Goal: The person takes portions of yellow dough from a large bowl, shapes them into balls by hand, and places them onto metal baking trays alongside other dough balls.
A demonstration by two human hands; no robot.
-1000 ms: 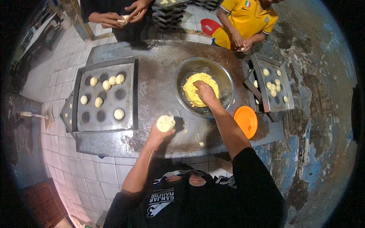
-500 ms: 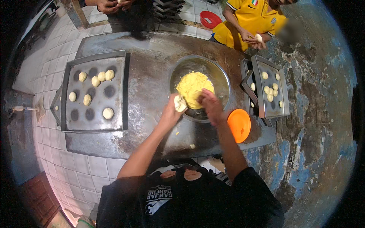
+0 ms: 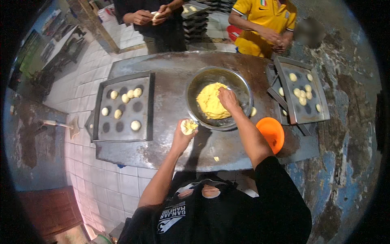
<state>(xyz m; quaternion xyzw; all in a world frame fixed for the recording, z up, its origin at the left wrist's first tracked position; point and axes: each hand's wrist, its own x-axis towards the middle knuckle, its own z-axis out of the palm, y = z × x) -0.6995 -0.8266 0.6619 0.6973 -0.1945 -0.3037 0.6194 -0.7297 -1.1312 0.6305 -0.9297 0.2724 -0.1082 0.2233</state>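
Note:
My left hand [image 3: 181, 138] is closed round a flattened piece of pale dough [image 3: 185, 129], in front of the metal bowl's near left rim. Yellow filling lies on this dough. Inside the wide metal bowl [image 3: 248, 92] sits a large mound of soft yellow filling [image 3: 209, 105]. My right hand [image 3: 228, 100] reaches over the bowl's right side, its curled fingers pressed into the top of the mound; the fingertips are partly hidden. An orange plastic bowl [image 3: 271, 132] stands beside my right forearm.
Dough balls sit on a dark baking tray [image 3: 150, 107] at left and on stacked trays [image 3: 302, 118] at right. A small dough ball [image 3: 253, 111] lies by the bowl. Across the metal table [image 3: 170, 93], a person in black [image 3: 154, 30] handles dough; another wears yellow [image 3: 260, 18].
My right hand has moved onto the yellow mound and its fingers press in. The dough in my left hand now faces up with yellow filling showing. The whole view has shifted.

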